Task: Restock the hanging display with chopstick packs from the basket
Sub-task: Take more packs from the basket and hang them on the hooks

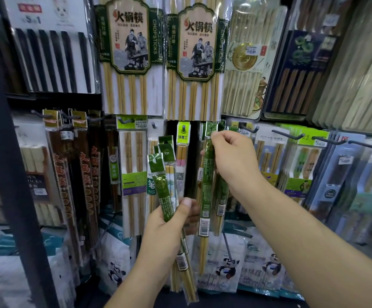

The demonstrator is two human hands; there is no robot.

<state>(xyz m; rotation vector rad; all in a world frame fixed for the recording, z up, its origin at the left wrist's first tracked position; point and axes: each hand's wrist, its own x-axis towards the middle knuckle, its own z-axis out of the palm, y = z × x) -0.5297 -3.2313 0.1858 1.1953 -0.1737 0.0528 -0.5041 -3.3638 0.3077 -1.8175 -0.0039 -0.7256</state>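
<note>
The pack [207, 185] pinched at its top by the right hand [231, 161], up at the lower row right of centre, should be held square and its hole threaded onto the hidden peg, while spare packs [164, 196] are gripped by the left hand [167, 227].

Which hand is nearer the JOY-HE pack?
Right. Right hand, pinching a green pack, is just left of the JOY-HE pack; left hand, holding more packs, is lower, farther left.
</note>
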